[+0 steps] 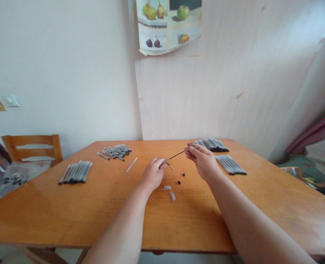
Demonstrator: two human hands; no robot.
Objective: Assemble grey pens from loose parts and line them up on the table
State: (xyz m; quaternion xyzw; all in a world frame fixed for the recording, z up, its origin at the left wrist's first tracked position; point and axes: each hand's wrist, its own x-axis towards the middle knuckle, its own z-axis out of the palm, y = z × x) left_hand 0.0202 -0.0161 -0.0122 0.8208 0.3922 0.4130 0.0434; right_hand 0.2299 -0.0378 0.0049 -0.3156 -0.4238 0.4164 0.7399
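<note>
Thin dark rod [176, 156] is off the table, spanning the gap between both my hands, tilted up toward the right. Left hand [153, 172] is pinched closed on its lower end; there's a pale bit at those fingertips, too small to identify. Right hand [203, 159] is pinched closed on the upper end, fingers curled in. A two-end hold likely keeps something that thin straight and steady.

Directly below: two small black caps [181, 178] and a couple of clear short pieces [170, 191] on the table [41, 212], apart from each other, close under my hands, probably for easy reach. One pale tube [131, 165] lies alone, left of my left hand.

Pen stacks sit outboard: near-left pile [76, 172], back-left pile [115, 151], two right piles [212, 145] [230, 164]. They look sorted into separate lots.
</note>
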